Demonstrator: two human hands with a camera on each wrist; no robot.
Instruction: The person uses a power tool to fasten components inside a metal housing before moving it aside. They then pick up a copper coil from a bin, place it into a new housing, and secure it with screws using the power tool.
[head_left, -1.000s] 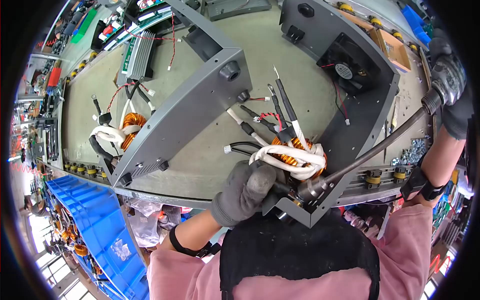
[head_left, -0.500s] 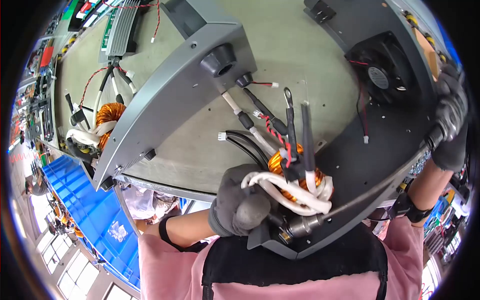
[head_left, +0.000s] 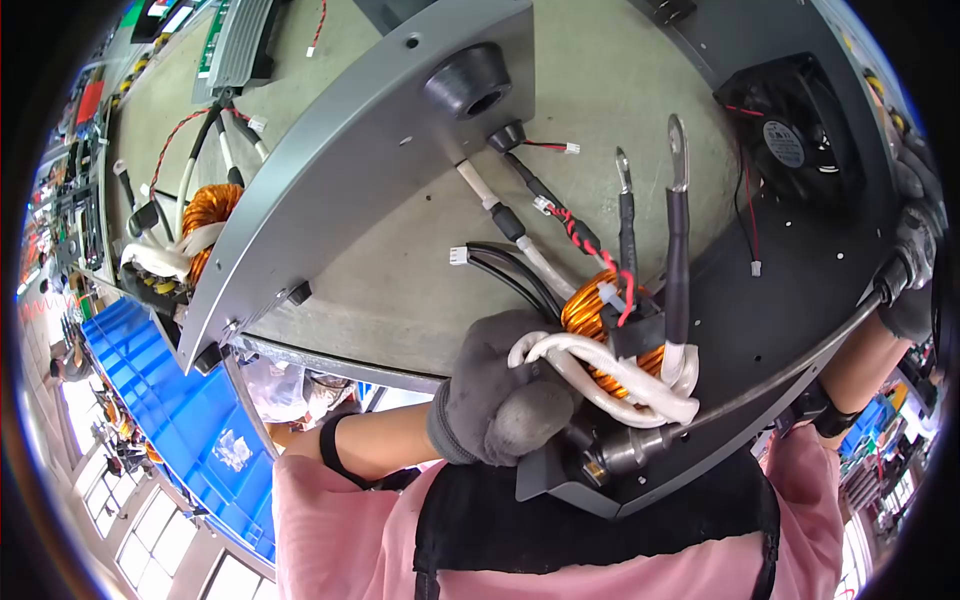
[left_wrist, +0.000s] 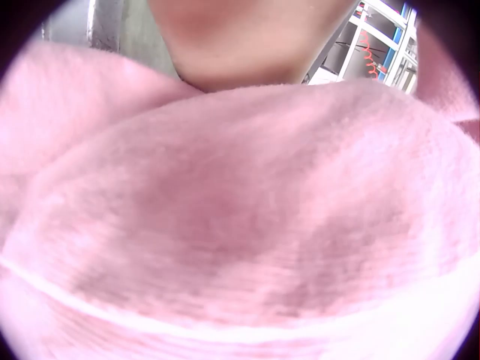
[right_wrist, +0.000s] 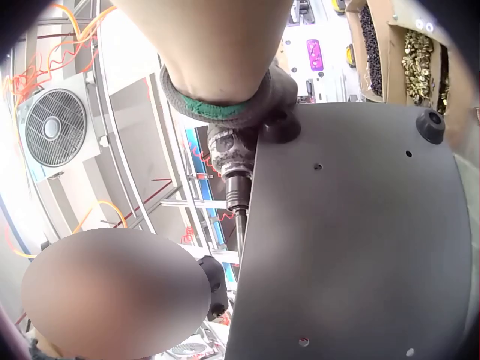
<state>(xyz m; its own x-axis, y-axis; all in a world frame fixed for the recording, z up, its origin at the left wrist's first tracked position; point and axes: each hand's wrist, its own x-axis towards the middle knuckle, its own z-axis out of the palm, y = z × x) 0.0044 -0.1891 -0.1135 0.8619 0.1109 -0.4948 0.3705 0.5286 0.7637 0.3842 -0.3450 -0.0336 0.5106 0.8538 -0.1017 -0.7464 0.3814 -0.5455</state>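
Note:
My gloved left hand [head_left: 510, 395] is at the near corner of a dark grey metal chassis [head_left: 800, 290], its fingers curled at a black-sleeved cable end [head_left: 578, 432]; what its fingers close round is partly hidden. Beside it sits a copper-wound coil [head_left: 588, 310] with thick white leads [head_left: 610, 375]. Two black-sleeved leads end in ring lugs [head_left: 679, 150] pointing up. At the far right, my gloved right hand [head_left: 912, 250] grips a power driver [right_wrist: 232, 150]. The driver's long shaft [head_left: 790, 365] runs to a socket [head_left: 632, 450] at a brass-coloured fastener [head_left: 595, 468] in the chassis corner.
A second grey chassis [head_left: 350, 170] with rubber feet stands at left, near another copper coil [head_left: 212, 220]. A black fan [head_left: 785, 140] is mounted in the first chassis. A blue bin [head_left: 165, 400] is below the bench edge. The left wrist view shows mostly a pink sleeve [left_wrist: 247, 210].
The head view has come closer and shifted. The upright lugged leads now lean further right, and the driver and right hand sit lower in view. The socket stays at the chassis corner.

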